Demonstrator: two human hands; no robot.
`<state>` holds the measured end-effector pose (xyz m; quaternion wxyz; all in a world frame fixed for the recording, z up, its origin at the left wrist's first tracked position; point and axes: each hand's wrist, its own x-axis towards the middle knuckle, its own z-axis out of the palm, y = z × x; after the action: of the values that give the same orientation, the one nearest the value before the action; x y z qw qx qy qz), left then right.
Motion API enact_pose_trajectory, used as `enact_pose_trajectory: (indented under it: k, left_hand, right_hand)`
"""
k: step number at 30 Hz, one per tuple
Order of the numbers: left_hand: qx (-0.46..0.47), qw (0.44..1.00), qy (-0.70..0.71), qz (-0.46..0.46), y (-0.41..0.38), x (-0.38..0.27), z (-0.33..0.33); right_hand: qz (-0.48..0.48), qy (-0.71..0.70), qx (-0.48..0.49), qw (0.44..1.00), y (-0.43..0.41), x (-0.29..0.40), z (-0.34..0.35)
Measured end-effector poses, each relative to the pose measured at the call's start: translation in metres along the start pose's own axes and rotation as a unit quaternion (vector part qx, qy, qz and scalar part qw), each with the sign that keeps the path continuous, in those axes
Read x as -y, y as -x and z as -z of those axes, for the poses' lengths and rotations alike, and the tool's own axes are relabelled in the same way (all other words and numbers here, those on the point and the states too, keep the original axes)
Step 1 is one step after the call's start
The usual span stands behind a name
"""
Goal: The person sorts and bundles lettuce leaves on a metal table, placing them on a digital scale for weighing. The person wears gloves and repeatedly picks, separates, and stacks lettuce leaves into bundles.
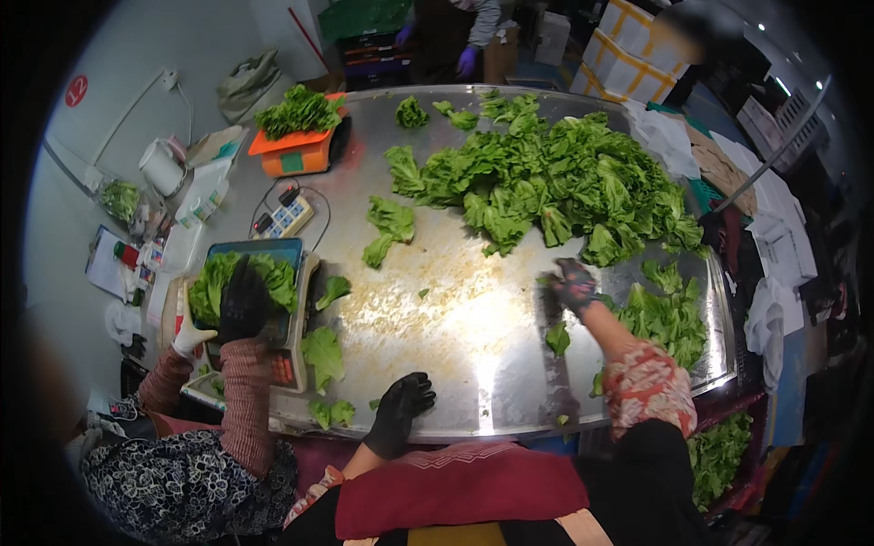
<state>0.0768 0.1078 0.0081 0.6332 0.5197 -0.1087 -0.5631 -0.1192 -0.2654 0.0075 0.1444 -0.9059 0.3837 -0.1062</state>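
My left hand (403,413), in a black glove, rests at the table's near edge with its fingers slightly apart and nothing visible in it. Farther right, my right hand (575,285) wears a dark patterned glove and reaches low over the metal table (450,341). It is blurred; a bit of green shows by its fingertips, and I cannot tell whether they grip it. Beyond that hand lies a large heap of leafy lettuce (519,170). A smaller lettuce pile (659,317) is to its right, and a loose leaf (558,338) lies just nearer to me.
At left, a co-worker's black-gloved hand (244,300) is on lettuce in a blue tray on a scale (300,355). An orange scale (293,153) bearing greens and a power strip (287,217) stand behind. Another person (450,34) is across the table. A lettuce-filled container (720,454) sits at lower right.
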Motion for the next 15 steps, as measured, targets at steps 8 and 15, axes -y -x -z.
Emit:
enact_pose_trajectory:
  k: [8,15]
  left_hand:
    - [-0.182,0.735,-0.583,-0.293,-0.036,0.021,-0.002]
    - [-0.225,0.512,-0.797,-0.229,-0.081,0.007,-0.018]
  right_hand:
    - [0.108,-0.131,-0.179,0.969,-0.116,0.030,-0.036]
    - [0.059,-0.272,-0.229,0.933,-0.257,-0.023,0.027]
